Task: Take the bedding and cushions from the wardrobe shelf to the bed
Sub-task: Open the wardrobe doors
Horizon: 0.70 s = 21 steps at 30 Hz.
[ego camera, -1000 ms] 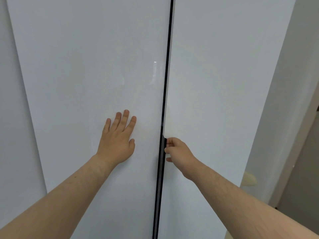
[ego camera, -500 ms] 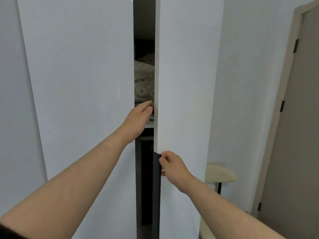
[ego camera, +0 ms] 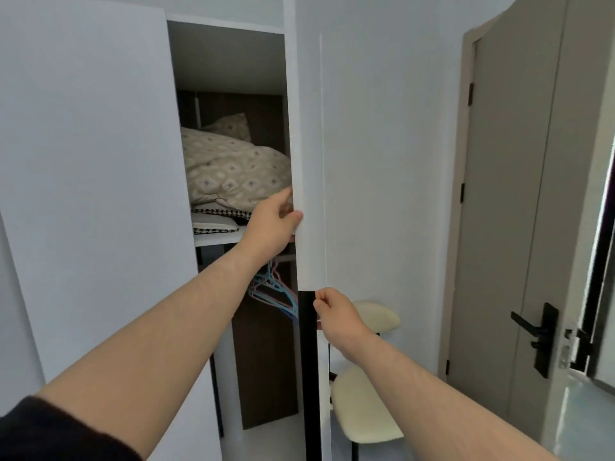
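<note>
A beige patterned duvet (ego camera: 229,169) lies piled on the white wardrobe shelf (ego camera: 213,240), with a matching pillow (ego camera: 231,126) behind it. Under the duvet lie flat cushions (ego camera: 218,224) with black-and-white houndstooth edging. The right wardrobe door (ego camera: 366,144) stands swung out. My left hand (ego camera: 271,226) grips that door's inner edge at shelf height. My right hand (ego camera: 336,316) pinches the black handle strip (ego camera: 307,361) on the same edge, lower down. The bed is out of view.
The left wardrobe door (ego camera: 90,181) hides the shelf's left part. Pastel hangers (ego camera: 276,291) hang below the shelf. A cream stool (ego camera: 364,407) stands behind the open door. A beige room door (ego camera: 506,211) with a black handle is at the right.
The closed right door has swung open, uncovering the shelf with the bedding. My left hand left the left door's face and took the right door's edge. My right hand stays on the handle strip.
</note>
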Available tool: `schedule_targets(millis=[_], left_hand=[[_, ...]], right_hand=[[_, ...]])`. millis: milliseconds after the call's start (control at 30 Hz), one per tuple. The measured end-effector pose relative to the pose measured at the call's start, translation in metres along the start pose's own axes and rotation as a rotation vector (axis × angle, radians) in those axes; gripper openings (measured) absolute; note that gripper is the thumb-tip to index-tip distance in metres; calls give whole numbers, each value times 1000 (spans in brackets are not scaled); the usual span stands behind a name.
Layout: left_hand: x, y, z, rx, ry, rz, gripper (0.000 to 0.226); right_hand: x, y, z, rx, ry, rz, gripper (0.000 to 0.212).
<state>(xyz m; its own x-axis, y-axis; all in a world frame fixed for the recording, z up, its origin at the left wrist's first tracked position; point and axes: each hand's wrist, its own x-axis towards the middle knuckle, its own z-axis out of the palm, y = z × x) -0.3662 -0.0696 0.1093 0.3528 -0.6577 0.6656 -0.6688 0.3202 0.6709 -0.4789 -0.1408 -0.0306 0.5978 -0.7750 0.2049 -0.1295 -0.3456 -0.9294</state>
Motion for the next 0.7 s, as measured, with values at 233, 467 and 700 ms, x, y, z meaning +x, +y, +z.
schedule_targets(millis=[233, 467, 700], left_hand=[[6, 34, 84, 188, 99, 31, 47], [24, 55, 149, 210, 97, -10, 43], [28, 54, 160, 172, 83, -14, 44]], right_hand=[[-13, 30, -62, 57, 188, 70, 21], [-9, 46, -117, 128, 268, 143, 23], [-4, 54, -130, 198, 251, 162, 21]])
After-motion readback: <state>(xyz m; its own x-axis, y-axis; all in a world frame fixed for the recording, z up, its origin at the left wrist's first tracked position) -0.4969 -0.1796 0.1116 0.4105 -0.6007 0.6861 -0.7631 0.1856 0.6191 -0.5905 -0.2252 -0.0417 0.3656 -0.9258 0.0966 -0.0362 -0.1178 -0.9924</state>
